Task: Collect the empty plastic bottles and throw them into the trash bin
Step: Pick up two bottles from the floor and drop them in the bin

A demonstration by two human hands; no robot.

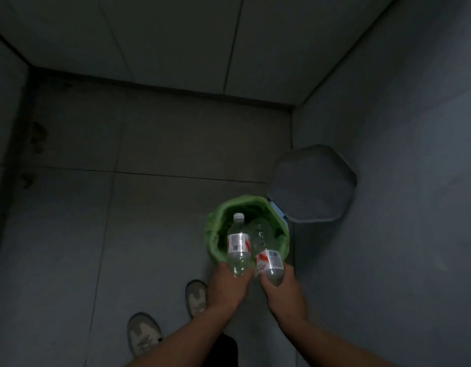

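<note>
Two clear plastic bottles with red and white labels hang over a trash bin [212, 234] lined with a green bag. My left hand [227, 286] grips the base of the left bottle [238, 245], whose white cap points away from me over the bin's mouth. My right hand [280, 290] holds the base of the right bottle [266, 250], which tilts neck-first into the bin. The bin's inside is dark and its contents cannot be made out.
The bin's grey lid [315, 184] stands open against the right wall [414, 181]. The bin sits on a grey tiled floor [123, 207] in a dim corner. My two pale shoes [196, 298] are on the floor just left of the bin.
</note>
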